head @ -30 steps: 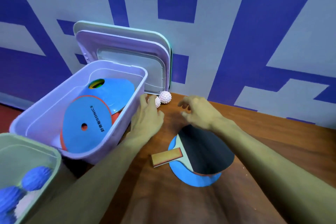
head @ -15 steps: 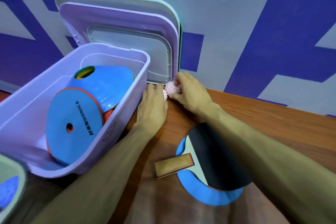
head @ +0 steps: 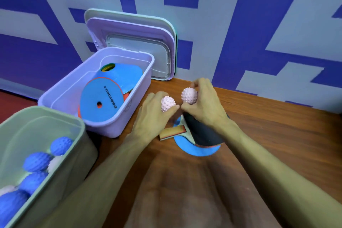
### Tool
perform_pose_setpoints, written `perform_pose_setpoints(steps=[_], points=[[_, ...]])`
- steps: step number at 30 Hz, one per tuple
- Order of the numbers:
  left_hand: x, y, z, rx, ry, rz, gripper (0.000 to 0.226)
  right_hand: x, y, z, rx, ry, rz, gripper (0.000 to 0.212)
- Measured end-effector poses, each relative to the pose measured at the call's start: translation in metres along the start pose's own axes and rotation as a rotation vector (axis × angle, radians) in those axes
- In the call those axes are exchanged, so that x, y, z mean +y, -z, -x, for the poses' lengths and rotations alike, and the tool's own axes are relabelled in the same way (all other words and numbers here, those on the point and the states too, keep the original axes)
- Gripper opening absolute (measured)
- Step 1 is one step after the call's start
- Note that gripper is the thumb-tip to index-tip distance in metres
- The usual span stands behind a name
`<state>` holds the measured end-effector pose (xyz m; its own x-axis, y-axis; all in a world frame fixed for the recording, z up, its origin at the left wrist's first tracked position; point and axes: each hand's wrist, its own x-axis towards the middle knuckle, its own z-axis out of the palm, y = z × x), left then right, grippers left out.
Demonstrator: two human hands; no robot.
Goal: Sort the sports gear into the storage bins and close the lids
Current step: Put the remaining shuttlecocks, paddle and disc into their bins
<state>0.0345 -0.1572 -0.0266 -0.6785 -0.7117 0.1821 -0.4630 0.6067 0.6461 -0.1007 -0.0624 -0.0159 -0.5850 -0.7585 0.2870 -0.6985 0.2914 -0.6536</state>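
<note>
So we are partway through: the disc cones (head: 100, 102) lie in the purple bin (head: 118, 126) and the blue spiky balls (head: 38, 161) in the green bin (head: 87, 153). Our left hand (head: 153, 116) curls round one pink spiky ball (head: 168, 103) and our right hand (head: 205, 105) pinches the other pink ball (head: 189, 95), both just above the paddle (head: 201, 135) on the table (head: 277, 135). The lids (head: 133, 31) lean against the wall, not yet closed. The pink balls look small, knobbly and light.

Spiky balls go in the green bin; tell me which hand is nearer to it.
Left. The left hand is up and right of the green bin; the right hand sits farther right, over the paddle.
</note>
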Motion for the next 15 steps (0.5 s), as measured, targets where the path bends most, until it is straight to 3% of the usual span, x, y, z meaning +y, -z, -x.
perform_pose_setpoints(steps=[4, 8, 15], points=[[0.021, 0.054, 0.051, 0.091, -0.060, 0.096, 0.033, -0.047, 0.025, 0.042, -0.038, 0.125, -0.019, 0.046], [0.024, 0.114, 0.098, 0.160, -0.112, 0.137, 0.030, -0.093, 0.025, 0.075, -0.072, 0.246, -0.053, 0.033], [-0.030, 0.200, 0.158, 0.248, -0.034, 0.169, 0.034, -0.173, -0.018, 0.086, -0.216, 0.394, -0.161, 0.040]])
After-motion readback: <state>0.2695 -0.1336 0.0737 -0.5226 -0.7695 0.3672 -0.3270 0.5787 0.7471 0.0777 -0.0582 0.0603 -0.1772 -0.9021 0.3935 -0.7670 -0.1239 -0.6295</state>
